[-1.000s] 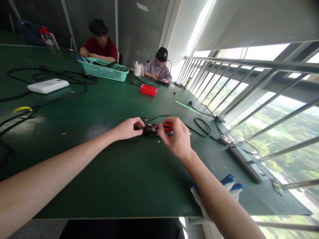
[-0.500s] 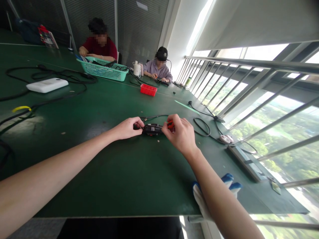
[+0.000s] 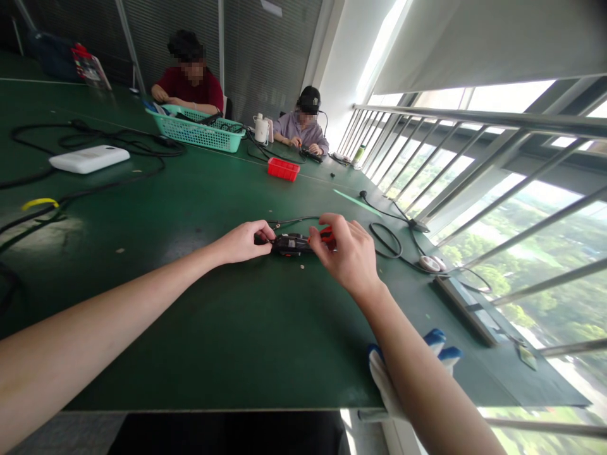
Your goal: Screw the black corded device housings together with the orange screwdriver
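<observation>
A slim black device (image 3: 291,244) with grey and orange details lies on the green table in front of me. At its left end, my left hand (image 3: 249,242) is closed, thumb and fingers pinching the dark end part. My right hand (image 3: 349,253) is curled at the other end, its thumb and forefinger around a red-and-black handle (image 3: 327,235). Most of that handle is hidden by the fingers, so its exact kind does not show. Behind the device runs a thin dark cord (image 3: 296,220).
Beyond my hands stand a red tray (image 3: 283,169) and a turquoise basket (image 3: 199,129) of parts. Cables and a white box (image 3: 90,158) lie left. Another cable (image 3: 386,240), a glove (image 3: 386,379) and a railing (image 3: 474,117) are right. Two people sit across the table.
My right hand has shifted slightly to the right, and more of the red-and-black handle shows. My left hand and the device stay almost in place.
</observation>
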Motion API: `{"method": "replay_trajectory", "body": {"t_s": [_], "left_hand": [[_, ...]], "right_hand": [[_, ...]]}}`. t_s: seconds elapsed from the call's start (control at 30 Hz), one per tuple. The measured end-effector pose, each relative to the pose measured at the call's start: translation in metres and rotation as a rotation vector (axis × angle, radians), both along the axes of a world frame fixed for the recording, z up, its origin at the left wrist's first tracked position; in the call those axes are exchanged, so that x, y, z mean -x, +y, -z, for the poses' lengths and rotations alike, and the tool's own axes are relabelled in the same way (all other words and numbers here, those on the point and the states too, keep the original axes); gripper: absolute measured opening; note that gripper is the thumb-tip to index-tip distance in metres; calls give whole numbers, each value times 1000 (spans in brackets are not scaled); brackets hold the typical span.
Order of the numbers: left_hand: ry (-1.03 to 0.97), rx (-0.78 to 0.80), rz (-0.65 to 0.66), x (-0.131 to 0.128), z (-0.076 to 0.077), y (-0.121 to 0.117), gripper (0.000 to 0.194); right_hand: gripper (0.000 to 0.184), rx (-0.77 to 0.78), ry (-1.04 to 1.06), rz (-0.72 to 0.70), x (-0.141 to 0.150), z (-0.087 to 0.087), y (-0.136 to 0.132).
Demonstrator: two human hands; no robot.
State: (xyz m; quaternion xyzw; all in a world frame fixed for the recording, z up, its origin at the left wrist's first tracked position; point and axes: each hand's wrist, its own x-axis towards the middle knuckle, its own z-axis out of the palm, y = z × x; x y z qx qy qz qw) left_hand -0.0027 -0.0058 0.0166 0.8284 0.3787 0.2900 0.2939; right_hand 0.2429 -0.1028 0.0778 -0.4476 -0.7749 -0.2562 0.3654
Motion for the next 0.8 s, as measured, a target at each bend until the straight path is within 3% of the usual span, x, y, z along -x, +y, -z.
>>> {"method": "replay_trajectory", "body": {"t_s": [0.13,0.37,0.6,0.8], "left_hand": [[-9,18,-1,0,-2,-1,29],[14,22,2,1,0,0,30],[12,6,0,1,-2,-1,30],[13,21,0,0,-5,-3,29]], "right_hand": [[33,44,43,-3,0,1,0],[19,-52,209,34,-4,3,3],[21,53,195,90,-3,10,8],[31,45,178,-65,2,10,4]]}}
